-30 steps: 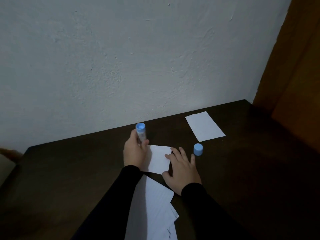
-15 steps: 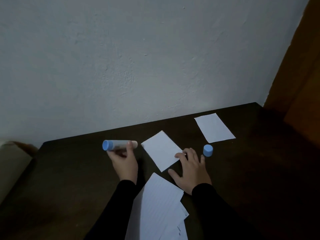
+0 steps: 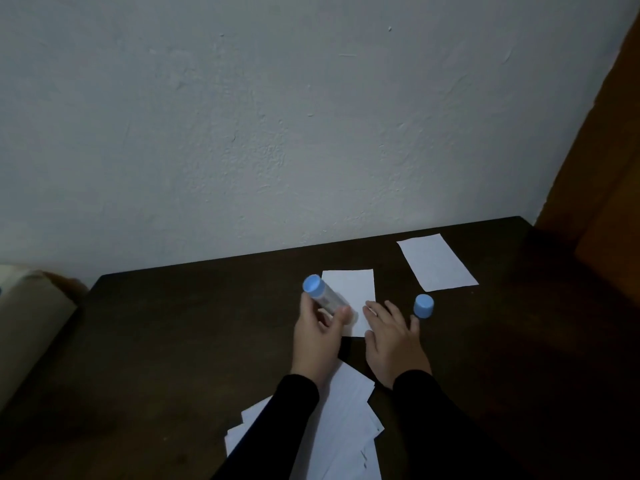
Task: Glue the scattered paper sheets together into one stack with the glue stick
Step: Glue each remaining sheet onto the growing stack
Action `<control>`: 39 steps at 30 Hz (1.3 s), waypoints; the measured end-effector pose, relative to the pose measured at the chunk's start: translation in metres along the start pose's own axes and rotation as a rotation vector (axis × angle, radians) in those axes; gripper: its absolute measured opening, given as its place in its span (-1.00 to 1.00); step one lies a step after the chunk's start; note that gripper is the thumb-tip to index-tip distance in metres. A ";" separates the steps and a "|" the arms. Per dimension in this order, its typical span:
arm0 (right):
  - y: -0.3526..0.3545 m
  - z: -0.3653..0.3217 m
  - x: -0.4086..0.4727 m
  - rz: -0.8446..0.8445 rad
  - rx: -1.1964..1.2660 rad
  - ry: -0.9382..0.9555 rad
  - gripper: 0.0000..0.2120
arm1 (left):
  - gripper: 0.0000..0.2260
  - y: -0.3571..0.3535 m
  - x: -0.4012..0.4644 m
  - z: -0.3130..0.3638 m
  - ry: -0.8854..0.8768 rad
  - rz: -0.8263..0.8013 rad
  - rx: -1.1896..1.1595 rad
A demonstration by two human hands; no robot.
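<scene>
My left hand grips an uncapped glue stick, blue base up and left, its tip down on a small white sheet in the middle of the dark table. My right hand rests flat with straight fingers on that sheet's right edge. The blue cap stands just right of my right fingers. Another white sheet lies at the back right. A pile of several sheets lies near me, partly under my forearms.
A pale wall rises directly behind the table's far edge. A brown wooden surface stands at the right. A beige object sits off the table's left edge.
My left hand has swung the glue stick from out at the left back onto the middle sheet. The sheet has turned from diagonal to square with the table under my right hand.
</scene>
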State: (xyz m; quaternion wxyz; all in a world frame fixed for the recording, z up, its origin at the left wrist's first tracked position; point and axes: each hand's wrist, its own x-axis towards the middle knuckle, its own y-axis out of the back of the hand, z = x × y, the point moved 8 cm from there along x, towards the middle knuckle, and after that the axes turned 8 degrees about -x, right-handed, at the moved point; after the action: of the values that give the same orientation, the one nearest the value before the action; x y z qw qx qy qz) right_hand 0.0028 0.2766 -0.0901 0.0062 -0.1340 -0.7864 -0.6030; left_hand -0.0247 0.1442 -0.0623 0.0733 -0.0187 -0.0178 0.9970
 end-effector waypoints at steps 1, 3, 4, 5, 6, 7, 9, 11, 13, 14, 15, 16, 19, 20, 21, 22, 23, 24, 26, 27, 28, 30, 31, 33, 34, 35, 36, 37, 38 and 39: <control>0.001 0.000 0.000 -0.006 -0.005 0.000 -0.56 | -0.65 -0.004 0.000 0.003 -0.029 -0.012 0.094; 0.002 0.001 0.000 -0.015 -0.003 -0.007 -0.57 | -0.69 -0.011 -0.002 0.010 -0.082 -0.028 0.219; 0.003 0.001 0.000 -0.011 0.004 -0.009 -0.58 | -0.71 -0.013 -0.002 0.011 -0.100 -0.037 0.250; 0.003 0.000 -0.001 0.000 0.012 -0.007 -0.60 | -0.72 -0.016 -0.003 0.011 -0.118 -0.044 0.276; 0.004 0.000 -0.001 0.012 0.022 -0.005 -0.63 | -0.74 -0.018 -0.003 0.011 -0.127 -0.054 0.302; 0.004 0.001 -0.001 0.025 0.031 -0.003 -0.65 | -0.75 -0.020 -0.003 0.009 -0.131 -0.062 0.325; 0.004 0.001 -0.002 0.048 0.060 -0.007 -0.68 | -0.77 -0.023 -0.003 0.004 -0.152 -0.084 0.384; 0.004 0.001 -0.002 0.066 0.066 -0.013 -0.68 | -0.79 -0.026 -0.002 0.002 -0.200 -0.101 0.458; 0.005 0.001 -0.002 0.098 0.060 -0.007 -0.69 | -0.79 -0.025 0.000 0.005 -0.251 -0.107 0.515; 0.005 0.001 -0.003 0.107 0.060 -0.008 -0.69 | -0.78 -0.024 0.000 0.006 -0.277 -0.106 0.535; 0.005 0.002 -0.002 0.101 0.055 -0.013 -0.67 | -0.76 -0.021 0.001 0.007 -0.298 -0.102 0.549; 0.004 0.001 -0.003 0.088 0.042 -0.019 -0.64 | -0.73 -0.017 0.003 0.007 -0.311 -0.091 0.558; 0.005 0.000 -0.002 0.057 0.006 -0.024 -0.59 | -0.66 0.004 0.009 0.004 -0.296 -0.021 0.564; 0.005 0.000 -0.001 0.050 0.006 -0.024 -0.58 | -0.64 0.012 0.012 0.003 -0.282 0.003 0.566; 0.005 0.001 -0.001 0.041 0.009 -0.024 -0.58 | -0.63 0.018 0.014 0.002 -0.270 0.024 0.564; 0.004 0.001 -0.001 0.032 0.008 -0.023 -0.57 | -0.63 0.024 0.016 0.001 -0.259 0.039 0.553; 0.003 0.001 -0.001 0.028 0.001 -0.021 -0.57 | -0.63 0.028 0.017 0.000 -0.250 0.047 0.533; 0.003 0.001 -0.001 0.027 -0.006 -0.021 -0.57 | -0.65 0.031 0.017 -0.001 -0.239 0.054 0.502; 0.005 0.000 -0.002 0.046 0.005 -0.022 -0.60 | -0.69 0.042 0.017 -0.005 -0.177 0.102 0.334; 0.005 0.000 -0.002 0.060 0.013 -0.020 -0.61 | -0.70 0.051 0.016 -0.007 -0.129 0.164 0.186; 0.004 0.000 -0.002 0.075 0.017 -0.016 -0.62 | -0.70 0.062 0.016 -0.010 -0.086 0.252 0.029; 0.006 0.001 -0.002 0.112 0.024 -0.007 -0.68 | -0.64 0.083 0.016 -0.018 -0.012 0.413 -0.244; 0.008 0.000 -0.002 0.135 0.024 -0.002 -0.73 | -0.61 0.090 0.016 -0.022 0.022 0.459 -0.330; 0.012 0.000 -0.002 0.164 0.032 -0.011 -0.77 | -0.66 0.094 0.016 -0.025 0.047 0.474 -0.391; 0.012 0.000 -0.002 0.165 0.029 -0.021 -0.76 | -0.68 0.093 0.016 -0.024 0.047 0.453 -0.380; 0.011 0.000 -0.002 0.154 0.015 -0.032 -0.72 | -0.68 0.090 0.016 -0.024 0.045 0.430 -0.372; 0.008 0.000 -0.002 0.133 -0.010 -0.038 -0.68 | -0.66 0.087 0.016 -0.024 0.042 0.409 -0.366; 0.005 -0.001 -0.002 0.103 -0.035 -0.042 -0.62 | -0.64 0.086 0.017 -0.024 0.039 0.395 -0.363; 0.001 -0.001 -0.001 0.075 -0.057 -0.042 -0.59 | -0.64 0.085 0.017 -0.025 0.037 0.389 -0.356; 0.000 0.000 -0.001 0.050 -0.073 -0.046 -0.58 | -0.66 0.086 0.018 -0.025 0.031 0.390 -0.344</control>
State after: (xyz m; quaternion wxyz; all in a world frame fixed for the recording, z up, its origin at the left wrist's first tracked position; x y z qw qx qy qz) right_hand 0.0034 0.2760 -0.0905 -0.0016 -0.1675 -0.7603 -0.6277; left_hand -0.0537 0.0628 -0.0914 -0.1243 -0.0491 -0.1822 0.9741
